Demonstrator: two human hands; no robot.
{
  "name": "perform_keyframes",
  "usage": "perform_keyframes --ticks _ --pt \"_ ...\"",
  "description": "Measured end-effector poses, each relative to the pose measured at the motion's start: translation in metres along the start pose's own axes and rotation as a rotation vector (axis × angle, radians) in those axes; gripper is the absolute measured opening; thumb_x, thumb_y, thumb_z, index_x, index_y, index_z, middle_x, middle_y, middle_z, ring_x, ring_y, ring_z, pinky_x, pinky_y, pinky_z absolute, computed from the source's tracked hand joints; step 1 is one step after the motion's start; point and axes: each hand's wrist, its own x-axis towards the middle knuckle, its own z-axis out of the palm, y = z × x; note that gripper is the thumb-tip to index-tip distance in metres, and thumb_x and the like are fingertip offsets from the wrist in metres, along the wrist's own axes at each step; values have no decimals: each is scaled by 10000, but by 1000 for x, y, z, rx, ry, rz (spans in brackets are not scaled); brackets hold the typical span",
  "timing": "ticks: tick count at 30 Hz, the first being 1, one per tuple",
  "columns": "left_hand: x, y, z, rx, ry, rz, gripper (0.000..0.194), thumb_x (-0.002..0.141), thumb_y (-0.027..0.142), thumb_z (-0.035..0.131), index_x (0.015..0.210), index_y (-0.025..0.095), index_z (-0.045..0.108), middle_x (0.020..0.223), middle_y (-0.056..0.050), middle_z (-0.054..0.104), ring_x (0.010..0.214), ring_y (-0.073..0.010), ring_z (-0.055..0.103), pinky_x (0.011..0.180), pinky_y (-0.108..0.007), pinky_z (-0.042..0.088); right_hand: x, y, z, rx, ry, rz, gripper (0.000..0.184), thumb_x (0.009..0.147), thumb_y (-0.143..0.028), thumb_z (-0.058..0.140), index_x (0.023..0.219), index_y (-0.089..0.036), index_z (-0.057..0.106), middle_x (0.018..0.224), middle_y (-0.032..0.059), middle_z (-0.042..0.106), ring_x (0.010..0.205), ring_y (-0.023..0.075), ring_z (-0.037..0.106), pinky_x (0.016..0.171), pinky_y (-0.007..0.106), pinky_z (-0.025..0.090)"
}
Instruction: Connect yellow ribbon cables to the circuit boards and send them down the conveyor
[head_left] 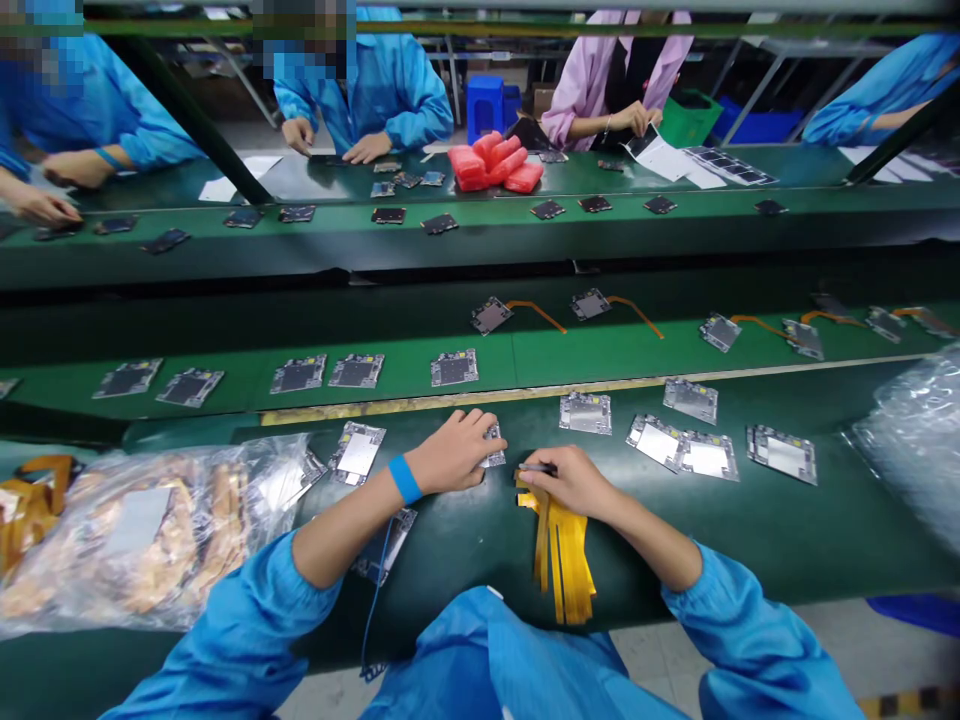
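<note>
My left hand bends over a small circuit board, its fingers gripping the board against the green bench and hiding most of it. A blue band circles that wrist. In my right hand is a dark pair of tweezers, pinched between thumb and fingers with the tips pointing left. Directly beneath this hand lies a fanned bundle of orange flex cables. Whether the tweezers grip one of their ends, I cannot tell. Another circuit board lies under my left forearm, beside a thin blue cord.
A clear plastic bag of copper-coloured parts lies at left, bubble wrap at right. Several boards, such as this circuit board, lie right of my hands. More boards line the green belt. Co-workers sit opposite, near red packets.
</note>
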Motion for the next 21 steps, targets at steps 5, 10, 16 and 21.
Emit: perform_keyframes --ticks 5,10,16,21 --pt "3 -3 1 -8 -17 -4 247 836 201 653 1083 200 667 1149 -143 549 1042 -313 520 856 -419 444 6 3 -5 -51 -10 26 172 944 -341 665 915 -243 804 882 -15 787 803 168 690 699 240 426" --pt "-3 -8 6 -70 40 -4 166 893 212 661 1054 183 635 1223 -143 546 1101 -298 520 939 -425 474 12 -8 -10 -125 21 -24 119 928 -291 697 927 -265 813 1014 9 779 905 166 699 749 248 428" --pt "-17 -5 21 -137 158 -62 159 962 242 615 1103 173 598 1298 -164 537 1198 -313 525 1014 -466 500 39 -16 -6 -163 29 129 136 937 -346 704 990 -253 788 931 -17 804 846 173 708 691 248 401" --pt "-21 1 27 -133 201 -87 168 965 219 589 1125 172 601 1315 -167 539 1222 -319 521 1048 -496 501 53 -16 -4 -283 46 184 155 959 -349 679 1017 -275 801 1008 8 817 915 200 725 715 256 433"
